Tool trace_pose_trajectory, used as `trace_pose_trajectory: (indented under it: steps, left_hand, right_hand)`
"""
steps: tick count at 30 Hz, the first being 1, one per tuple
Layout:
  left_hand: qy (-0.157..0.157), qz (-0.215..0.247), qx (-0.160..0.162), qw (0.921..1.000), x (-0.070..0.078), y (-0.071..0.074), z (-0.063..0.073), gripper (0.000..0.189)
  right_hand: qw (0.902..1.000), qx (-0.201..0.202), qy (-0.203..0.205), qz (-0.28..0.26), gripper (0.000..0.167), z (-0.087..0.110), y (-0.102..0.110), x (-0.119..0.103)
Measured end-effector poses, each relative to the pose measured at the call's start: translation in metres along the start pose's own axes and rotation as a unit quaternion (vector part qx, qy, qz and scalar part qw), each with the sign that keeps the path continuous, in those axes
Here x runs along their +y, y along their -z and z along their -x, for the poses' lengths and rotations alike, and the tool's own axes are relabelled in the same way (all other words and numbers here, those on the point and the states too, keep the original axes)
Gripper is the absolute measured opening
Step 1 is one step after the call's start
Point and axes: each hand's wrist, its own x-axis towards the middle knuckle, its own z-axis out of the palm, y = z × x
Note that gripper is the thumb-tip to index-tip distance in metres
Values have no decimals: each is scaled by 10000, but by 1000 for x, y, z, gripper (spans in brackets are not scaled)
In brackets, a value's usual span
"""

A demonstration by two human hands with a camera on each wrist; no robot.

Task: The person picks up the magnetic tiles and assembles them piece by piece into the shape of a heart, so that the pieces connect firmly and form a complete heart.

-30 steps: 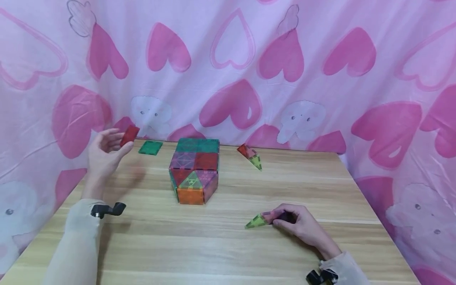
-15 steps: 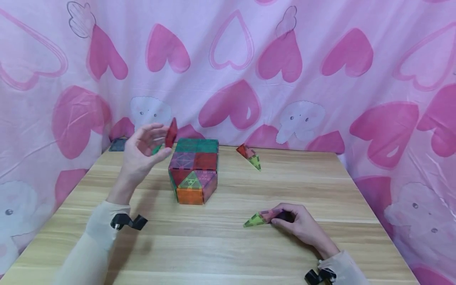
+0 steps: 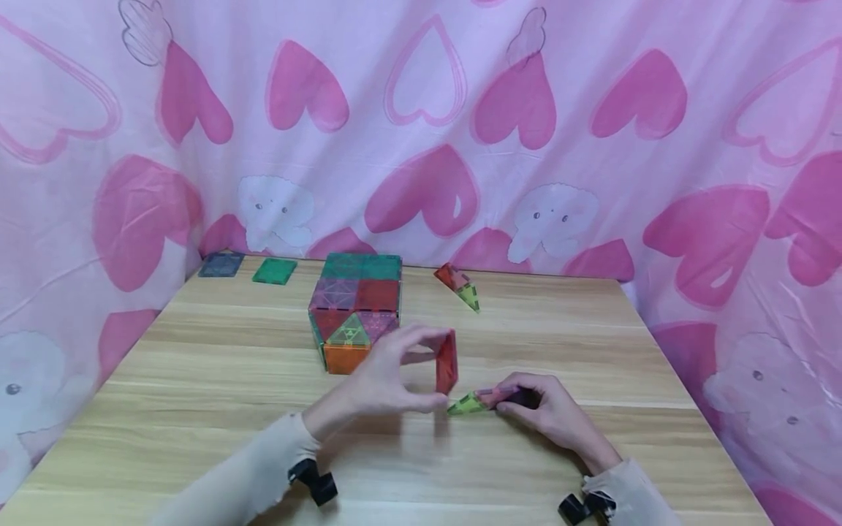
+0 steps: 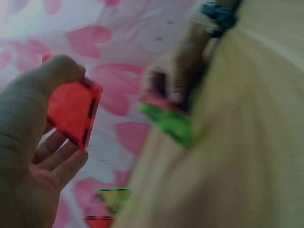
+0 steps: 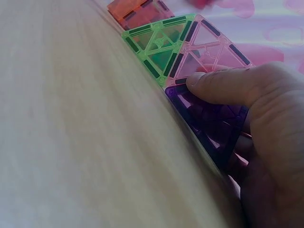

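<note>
In the head view my left hand pinches a translucent red magnetic tile by its edges, thumb below and fingers above, upright over the table. The left wrist view shows the red tile with dark magnet strips along its rim. To its right, my right hand grips a strip of joined triangle magnetic tiles, standing on edge on the table. In the right wrist view the strip has a green triangle, a pink triangle and a dark purple triangle under my thumb. The tile and strip look close; contact cannot be told.
A box built of coloured tiles stands behind my left hand, which hides part of its front. A second triangle strip lies at the back. A green tile and a dark blue tile lie back left, near the curtain.
My left hand has carried the red tile from the back left, past the tile box, to the strip at front right. My right hand has stayed in place, holding the triangle strip.
</note>
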Motion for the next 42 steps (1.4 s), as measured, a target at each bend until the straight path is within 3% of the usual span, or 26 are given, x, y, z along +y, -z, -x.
trace_pose_trajectory:
  steps: [5,7,15,18,23,27,29,31,33,36,42]
  left_hand:
    - [577,-1300,-88,9898,-30,-25,8,84]
    - [710,-1516,-29,9859,-37,-28,10,84]
    - [855,-1482,-170,9851,-47,-27,10,83]
    - [825,-1470,-232,9854,-47,-25,10,83]
    - [782,-1389,-304,9867,-49,-24,9,84]
    - [775,-1373,-353,9869,-50,-24,8,86]
    - [758,-1404,-358,9865,-51,-24,7,87]
    - [752,-1422,-339,9864,-51,-24,5,86]
    - [736,-1393,-318,9870,-51,-23,4,86]
    - [716,-1373,-328,9874,-52,-23,5,85]
    - [746,-1253,-384,9886,-55,-25,10,86]
  right_hand:
    - [9997,-192,161,55,22,-1,-2,2]
    - [9995,-267,196,10,23,-1,-3,2]
    - [9996,-206,115,127,27,0,-10,-4]
    - [9993,-364,82,9,31,-1,-7,-4]
    - [9943,-536,214,-900,43,-5,8,2]
    - [9763,-251,296,-2130,44,-10,26,16]
    - [9712,4,316,-2360,42,-15,37,25]
    - [9774,420,204,-2062,41,-22,49,33]
    - [9865,919,-2,-1357,41,-30,60,40]
    - [9873,1469,-406,-443,44,-43,72,49]
    - [9817,1799,-614,-153,51,-69,80,61]
